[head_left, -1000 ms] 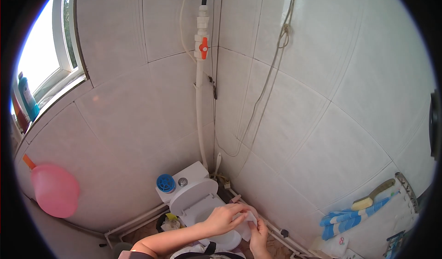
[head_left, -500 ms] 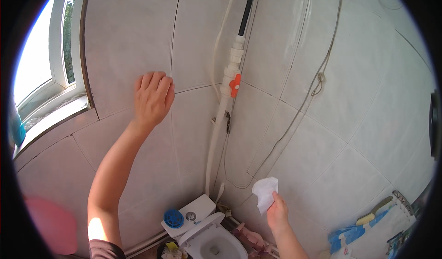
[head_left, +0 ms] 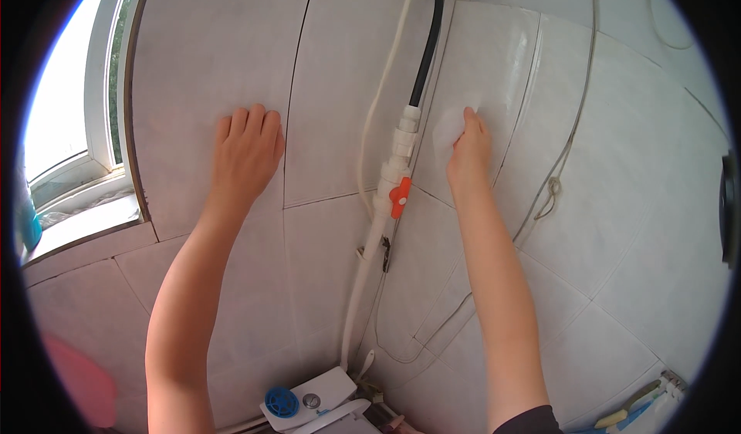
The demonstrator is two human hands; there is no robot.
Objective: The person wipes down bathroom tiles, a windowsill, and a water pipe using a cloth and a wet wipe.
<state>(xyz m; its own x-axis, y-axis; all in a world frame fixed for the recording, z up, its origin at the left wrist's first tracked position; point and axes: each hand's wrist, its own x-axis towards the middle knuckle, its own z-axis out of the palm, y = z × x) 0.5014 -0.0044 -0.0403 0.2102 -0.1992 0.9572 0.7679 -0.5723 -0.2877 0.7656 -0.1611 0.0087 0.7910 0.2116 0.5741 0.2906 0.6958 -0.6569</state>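
Observation:
My left hand [head_left: 248,152] is at the pale tiled wall [head_left: 208,56], between the window and a dark vertical joint. Its back faces me; the fingers are curled, the fingertips hidden, and whatever they may hold is out of sight. To the right of the corner pipe, my right hand [head_left: 471,148] pinches a thin white sheet [head_left: 446,135], like a tissue or wipe, against the glossy tiles. The sheet nearly blends with the wall. Between my hands runs a white pipe [head_left: 388,178] with an orange valve handle [head_left: 400,197] and a black hose [head_left: 427,56] above.
A window [head_left: 99,125] with a sill stands at left. Below are a toilet tank [head_left: 333,388] bearing a round blue item [head_left: 282,401] and, lower left, a pink plastic object [head_left: 81,384]. A knotted cord [head_left: 549,195] hangs on the right wall.
My right hand has risen from low by the toilet to the upper right wall with the white sheet. My left hand stays at the wall; the view has tilted up slightly.

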